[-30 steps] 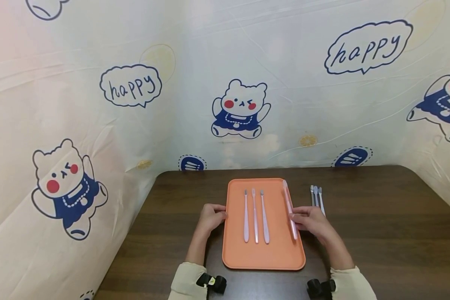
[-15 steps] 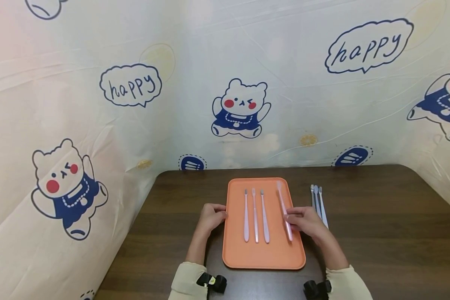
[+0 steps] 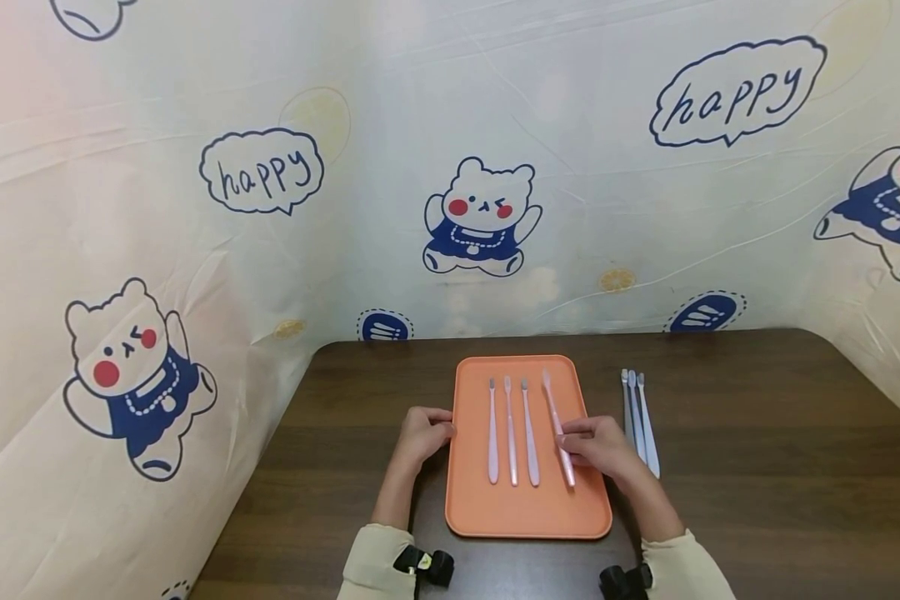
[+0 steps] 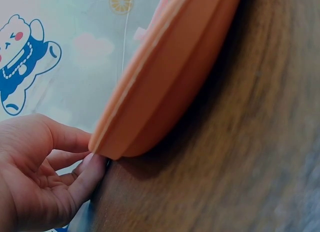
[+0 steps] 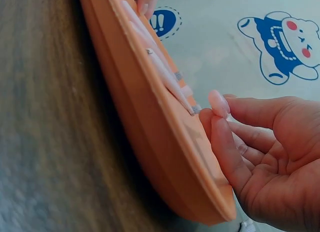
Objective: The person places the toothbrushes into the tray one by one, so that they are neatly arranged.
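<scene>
My right hand (image 3: pixel 600 446) pinches a pink toothbrush (image 3: pixel 552 402) between thumb and fingers above the right part of an orange tray (image 3: pixel 528 515). In the right wrist view the end of this held toothbrush (image 5: pixel 219 104) sticks out between the fingertips, apart from the tray floor. Three pink toothbrushes (image 3: pixel 512 437) lie side by side on the tray, bristle ends away from me. My left hand (image 3: pixel 422 435) holds the tray's left edge; the left wrist view shows its thumb and fingers at the rim (image 4: pixel 107 137).
Three grey-blue toothbrushes (image 3: pixel 640 417) lie close together on the dark wooden table (image 3: pixel 765 467), right of the tray and partly behind the right hand. A patterned curtain (image 3: pixel 390 125) hangs behind the table and along both sides.
My right hand has moved left with the pink toothbrush, from the tray's right rim inward toward the other three. The left hand and the tray stay where they were.
</scene>
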A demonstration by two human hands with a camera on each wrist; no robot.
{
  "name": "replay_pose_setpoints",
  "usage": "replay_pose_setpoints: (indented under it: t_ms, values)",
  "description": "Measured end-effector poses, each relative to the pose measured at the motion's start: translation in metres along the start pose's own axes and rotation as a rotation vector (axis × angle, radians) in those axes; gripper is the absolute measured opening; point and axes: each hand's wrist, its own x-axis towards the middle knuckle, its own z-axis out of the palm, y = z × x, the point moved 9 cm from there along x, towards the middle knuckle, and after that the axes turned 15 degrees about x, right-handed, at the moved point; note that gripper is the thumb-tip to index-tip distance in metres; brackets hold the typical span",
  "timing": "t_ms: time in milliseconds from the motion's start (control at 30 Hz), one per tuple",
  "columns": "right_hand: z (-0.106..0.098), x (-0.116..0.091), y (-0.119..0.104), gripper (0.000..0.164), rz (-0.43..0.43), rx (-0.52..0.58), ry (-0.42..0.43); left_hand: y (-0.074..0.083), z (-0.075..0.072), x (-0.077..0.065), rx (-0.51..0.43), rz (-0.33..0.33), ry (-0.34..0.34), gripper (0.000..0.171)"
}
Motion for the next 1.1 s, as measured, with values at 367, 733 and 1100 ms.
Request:
replay_pose_setpoints:
  t_ms: [367,733,1100]
  values:
    - [0.005,0.001,-0.002,0.031,-0.013,-0.11,0.069,0.0,0.001,0.0,-0.008,-0.008,-0.004,0.031]
    - [0.007,0.004,-0.006,0.027,-0.049,-0.258,0.123,0.001,0.002,0.0,-0.019,-0.001,-0.008,0.031]
    - [0.008,0.004,-0.01,0.022,-0.094,-0.299,0.155,-0.002,0.001,0.002,-0.015,-0.014,-0.007,0.031]
